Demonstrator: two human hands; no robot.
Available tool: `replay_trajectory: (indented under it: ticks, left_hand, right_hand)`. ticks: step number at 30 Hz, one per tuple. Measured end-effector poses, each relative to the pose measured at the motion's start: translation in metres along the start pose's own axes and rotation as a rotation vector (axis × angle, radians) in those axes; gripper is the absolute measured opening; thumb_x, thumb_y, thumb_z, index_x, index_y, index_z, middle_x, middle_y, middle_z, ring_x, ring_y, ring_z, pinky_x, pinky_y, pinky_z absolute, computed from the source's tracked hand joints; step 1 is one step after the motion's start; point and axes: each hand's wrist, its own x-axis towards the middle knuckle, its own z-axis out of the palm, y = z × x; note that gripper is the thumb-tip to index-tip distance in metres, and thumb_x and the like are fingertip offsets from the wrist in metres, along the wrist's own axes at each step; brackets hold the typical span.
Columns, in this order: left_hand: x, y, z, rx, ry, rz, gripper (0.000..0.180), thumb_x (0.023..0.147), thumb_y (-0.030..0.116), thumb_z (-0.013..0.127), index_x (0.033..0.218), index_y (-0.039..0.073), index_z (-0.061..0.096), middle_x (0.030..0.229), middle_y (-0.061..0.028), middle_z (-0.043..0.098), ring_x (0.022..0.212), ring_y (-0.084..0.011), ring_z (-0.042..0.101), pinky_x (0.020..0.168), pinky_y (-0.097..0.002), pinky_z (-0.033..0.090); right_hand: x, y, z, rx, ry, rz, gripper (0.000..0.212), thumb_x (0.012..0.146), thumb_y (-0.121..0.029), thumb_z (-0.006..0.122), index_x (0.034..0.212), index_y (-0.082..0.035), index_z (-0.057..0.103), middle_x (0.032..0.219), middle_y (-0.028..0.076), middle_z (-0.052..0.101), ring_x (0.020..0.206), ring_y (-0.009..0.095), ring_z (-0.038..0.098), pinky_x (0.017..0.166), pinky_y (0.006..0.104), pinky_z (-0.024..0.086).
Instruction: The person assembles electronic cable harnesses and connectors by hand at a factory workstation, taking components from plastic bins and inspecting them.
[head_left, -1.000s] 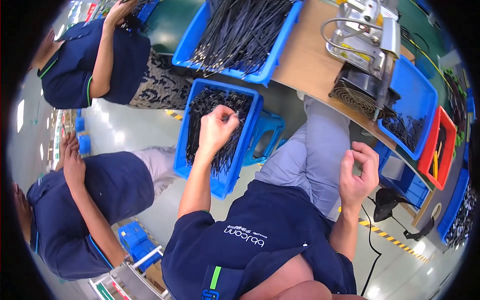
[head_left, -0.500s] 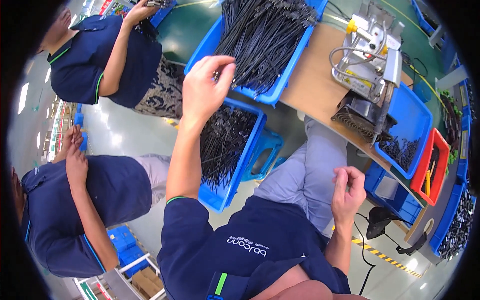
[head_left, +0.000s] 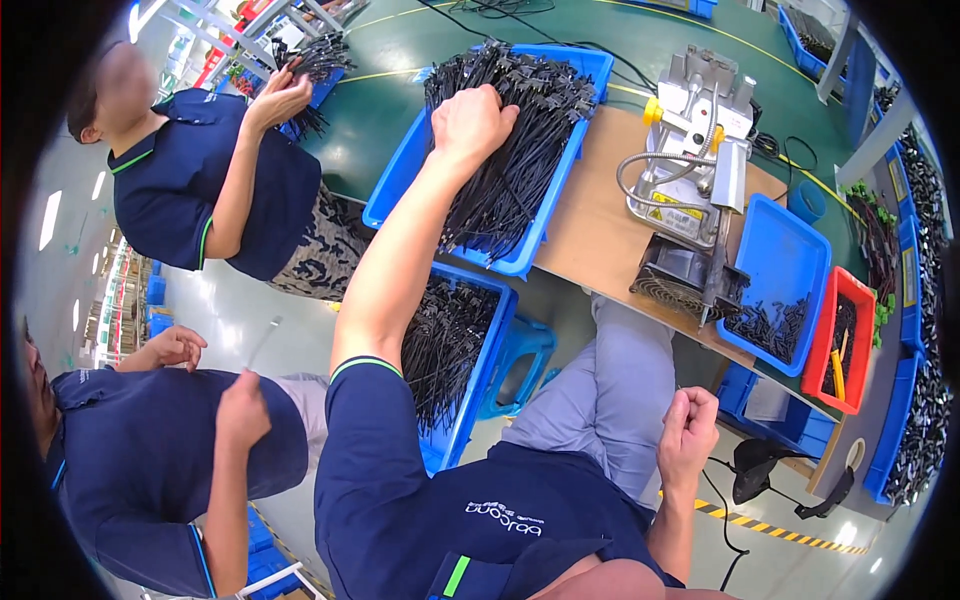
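Note:
My left hand [head_left: 470, 122] is stretched out over the blue bin [head_left: 405, 170] on the table, its fingers curled down into the heap of black cable ties [head_left: 520, 150]. Whether it grips any of them is hidden by the back of the hand. My right hand [head_left: 688, 432] hovers by my right thigh, closed into a loose fist with nothing visible in it. A second blue bin of black ties [head_left: 455, 350] stands lower, beside my left knee, on a blue stool [head_left: 522, 362].
A grey metal machine [head_left: 690, 170] with a hose stands on the wooden tabletop [head_left: 590, 230]. Right of it are a blue tray [head_left: 780, 290] of small black parts and a red tray [head_left: 845, 340]. Two other people in dark blue shirts [head_left: 215, 190] [head_left: 150, 470] work at my left.
My left hand rose from the lower bin and reached forward onto the heap of ties in the bin on the table. My right hand sank slightly and stayed closed.

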Motion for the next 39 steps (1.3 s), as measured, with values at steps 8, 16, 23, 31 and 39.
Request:
replay_trajectory:
  ticks: [8, 16, 23, 31, 39]
  left_hand:
    - [0.001, -0.002, 0.007, -0.142, 0.017, 0.140, 0.029, 0.086, 0.037, 0.074, 0.094, 0.009, 0.077, 0.089, -0.0128, 0.076, 0.087, -0.0342, 0.074, 0.080, -0.0467, 0.058]
    - [0.004, 0.003, 0.009, -0.129, 0.005, 0.182, 0.025, 0.085, 0.032, 0.074, 0.092, 0.008, 0.077, 0.091, -0.0126, 0.076, 0.087, -0.0323, 0.074, 0.080, -0.0451, 0.058]
    - [0.018, -0.008, 0.014, -0.170, -0.051, 0.154, 0.029, 0.086, 0.039, 0.070, 0.095, 0.012, 0.078, 0.092, -0.0130, 0.076, 0.089, -0.0323, 0.075, 0.080, -0.0441, 0.058]
    - [0.051, -0.027, -0.031, -0.922, 0.116, 0.192, 0.018, 0.104, 0.019, 0.062, 0.103, 0.001, 0.062, 0.087, -0.0065, 0.071, 0.076, -0.0110, 0.067, 0.069, -0.0240, 0.053]
    - [-0.040, 0.071, -0.164, -0.999, 0.264, 0.466, 0.016, 0.102, 0.011, 0.066, 0.113, -0.001, 0.063, 0.098, -0.0088, 0.071, 0.080, -0.0143, 0.072, 0.072, -0.0262, 0.059]
  right_hand:
    - [0.005, 0.003, 0.002, -0.009, -0.029, -0.031, 0.007, 0.102, -0.005, 0.062, 0.102, -0.001, 0.056, 0.066, 0.004, 0.059, 0.056, 0.010, 0.054, 0.053, 0.0269, 0.043]
    - [0.005, 0.000, -0.013, 0.029, 0.029, 0.005, 0.007, 0.102, -0.006, 0.061, 0.103, -0.002, 0.056, 0.066, 0.005, 0.061, 0.056, 0.011, 0.057, 0.054, 0.0270, 0.045]
    - [0.022, 0.004, -0.035, -0.033, 0.161, -0.052, 0.009, 0.102, -0.006, 0.062, 0.107, -0.002, 0.057, 0.072, 0.006, 0.065, 0.060, 0.011, 0.060, 0.056, 0.0273, 0.048]
    - [0.094, -0.016, -0.086, -0.282, 0.288, -0.024, 0.015, 0.100, -0.012, 0.064, 0.109, 0.000, 0.066, 0.080, 0.014, 0.069, 0.069, 0.025, 0.068, 0.065, 0.0349, 0.054]
    - [0.163, 0.012, -0.081, -0.753, 0.261, -0.130, 0.024, 0.096, -0.023, 0.067, 0.102, -0.002, 0.076, 0.098, 0.018, 0.071, 0.091, 0.039, 0.069, 0.081, 0.0467, 0.056]
